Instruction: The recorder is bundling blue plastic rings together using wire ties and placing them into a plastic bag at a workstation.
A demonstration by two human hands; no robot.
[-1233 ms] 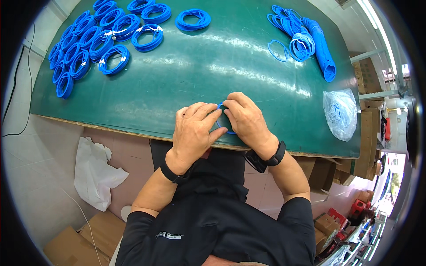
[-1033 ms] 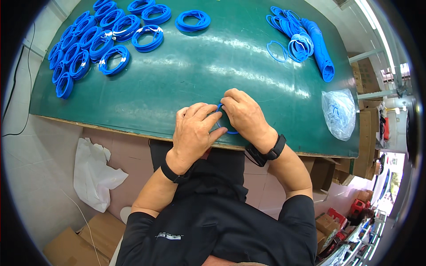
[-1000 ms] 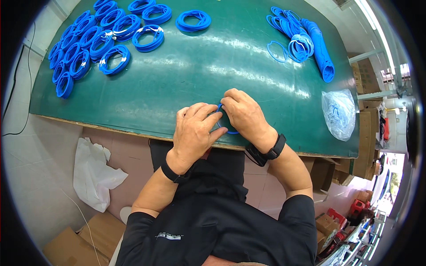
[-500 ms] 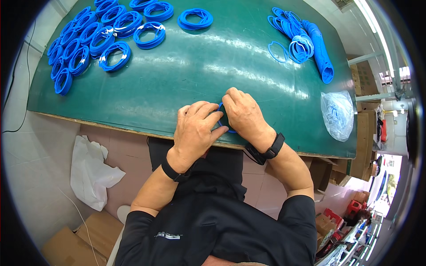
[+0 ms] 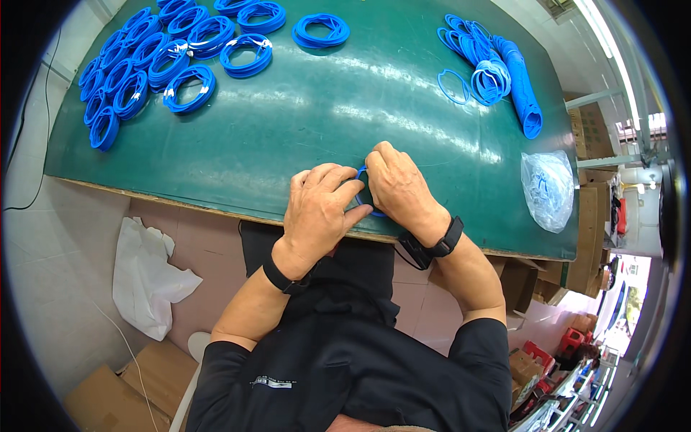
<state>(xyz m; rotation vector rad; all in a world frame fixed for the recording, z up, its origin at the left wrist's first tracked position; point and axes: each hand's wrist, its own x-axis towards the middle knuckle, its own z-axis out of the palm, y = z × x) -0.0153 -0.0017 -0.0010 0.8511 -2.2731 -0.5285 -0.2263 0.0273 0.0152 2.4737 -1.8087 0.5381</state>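
A thin blue ring lies at the table's front edge, between my two hands and partly covered by them. My left hand curls around the ring's left side, with its fingertips and thumb closed on it. On the ring's right side, my right hand is closed with the fingers bent down in a pinch on it. The right fingertips are hidden under the knuckles. Both wrists wear black straps.
Many blue coils cover the green table's far left, and one coil lies apart. At far right are loose blue rings and a blue tube roll. Nearer stands a clear plastic bag with blue pieces.
My right hand has shifted very slightly right, and a little more of the ring shows between the hands. The whole view has moved slightly. Both hands keep the same grip.
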